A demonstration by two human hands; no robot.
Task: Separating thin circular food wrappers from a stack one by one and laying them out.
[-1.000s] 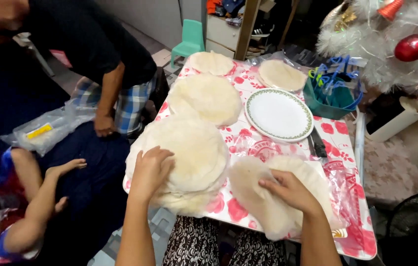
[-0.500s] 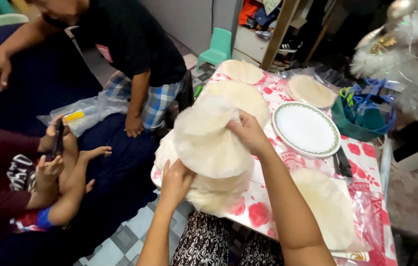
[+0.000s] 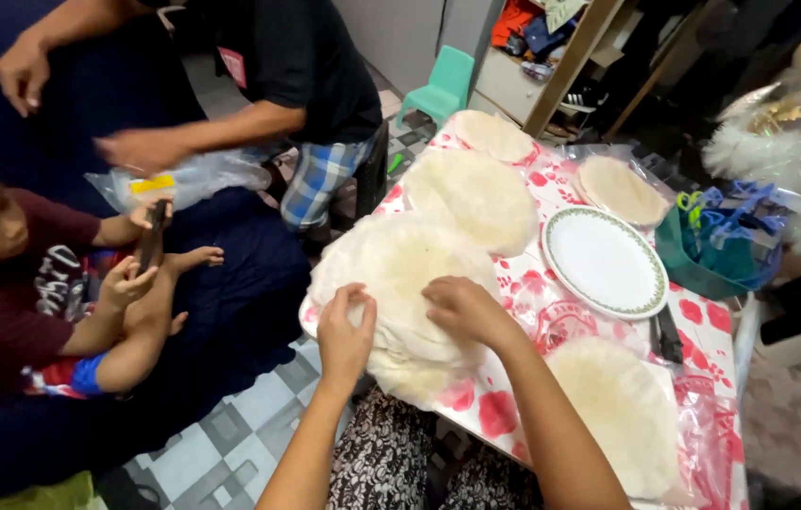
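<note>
A stack of thin round white wrappers [image 3: 400, 274] lies at the near left corner of a table covered in a red-flowered cloth [image 3: 552, 307]. My left hand [image 3: 344, 331] pinches the stack's near edge. My right hand [image 3: 462, 307] rests flat on top of the stack, fingers curled on the top sheet. A single wrapper [image 3: 622, 411] lies on plastic to the right of my right arm. More wrappers [image 3: 476, 194] sit further back, with an empty white plate [image 3: 605, 261] beside them.
Two more wrappers [image 3: 495, 134] [image 3: 620, 189] lie at the table's far end. A teal basket [image 3: 714, 247] stands at the right, a dark knife [image 3: 667, 335] near the plate. A person in a black shirt [image 3: 297, 66] and a child with a phone [image 3: 150, 236] are at left.
My right hand lifted a wrapper from the right side, carried it over and laid it on the left stack. Both hands now rest on that stack.
</note>
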